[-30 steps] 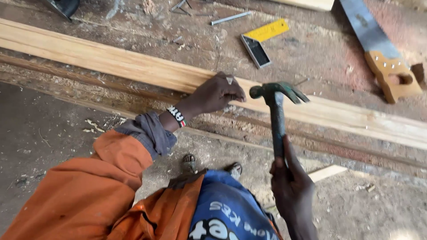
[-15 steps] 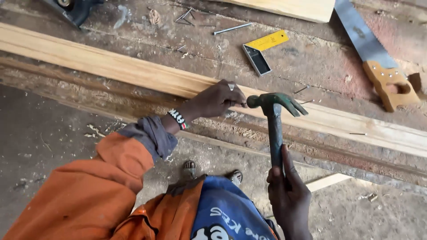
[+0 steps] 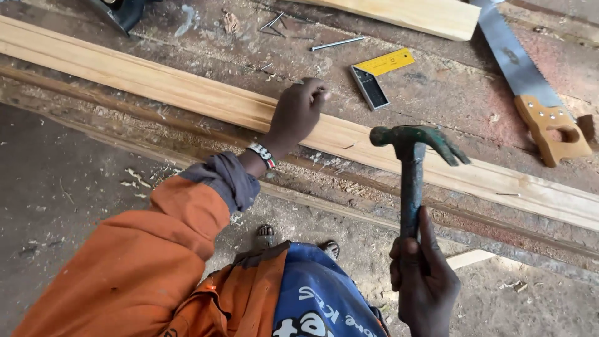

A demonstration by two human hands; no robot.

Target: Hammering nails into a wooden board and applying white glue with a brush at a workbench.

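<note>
The long pale plank [image 3: 187, 93] lies slantwise across the dusty workbench [image 3: 437, 106], and the left hand [image 3: 298, 115] rests on its far edge, fingertips pinched together as if steadying a nail, though the nail itself is too small to make out. The right hand [image 3: 424, 281] is wrapped tight round the handle of the claw hammer [image 3: 412, 150], head poised above the plank just right of that hand. Nailing looks the step in hand; a strike calls for careful aim clear of the fingers. Beyond lie a yellow try square [image 3: 380, 75] and a handsaw [image 3: 530, 81].
</note>
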